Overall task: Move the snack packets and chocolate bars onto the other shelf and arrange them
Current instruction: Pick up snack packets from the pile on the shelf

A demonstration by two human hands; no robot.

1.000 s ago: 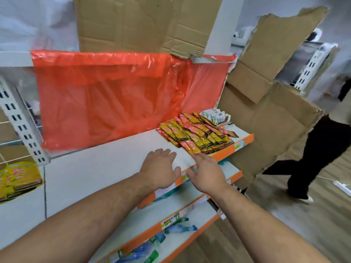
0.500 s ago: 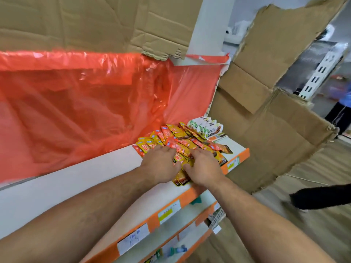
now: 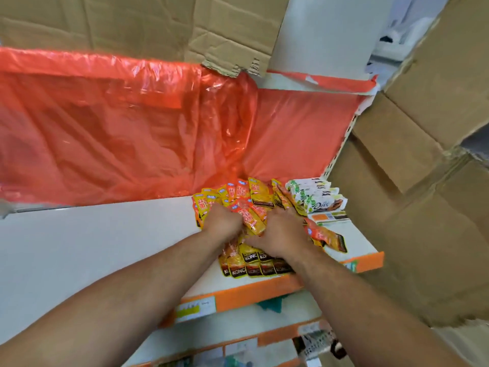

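1. Snack packets (image 3: 254,221), yellow and orange with dark lower ends, lie in a loose fanned heap at the right end of the white shelf (image 3: 92,247). The heap reaches from the back almost to the shelf's orange front edge.
2. Left hand (image 3: 225,221) sits on the left side of the heap, knuckles up. Its fingers are curled down among the packets and grip a bunch of them.
3. Right hand (image 3: 280,234) lies just beside it on the same heap. Its fingers are stretched forward and press flat on the packets, and the thumb points toward the left hand.
4. A few packets stick out from under the right hand toward the shelf's right end.
5. Chocolate bars (image 3: 317,197) in white and green wrappers are stacked at the back right corner, just beside the heap.
6. Red plastic sheet (image 3: 119,128) hangs behind the shelf, with cardboard (image 3: 132,19) above it and more at the right.
7. A paper label (image 3: 195,307) sits on the orange edge, and a lower shelf (image 3: 225,327) shows beneath.
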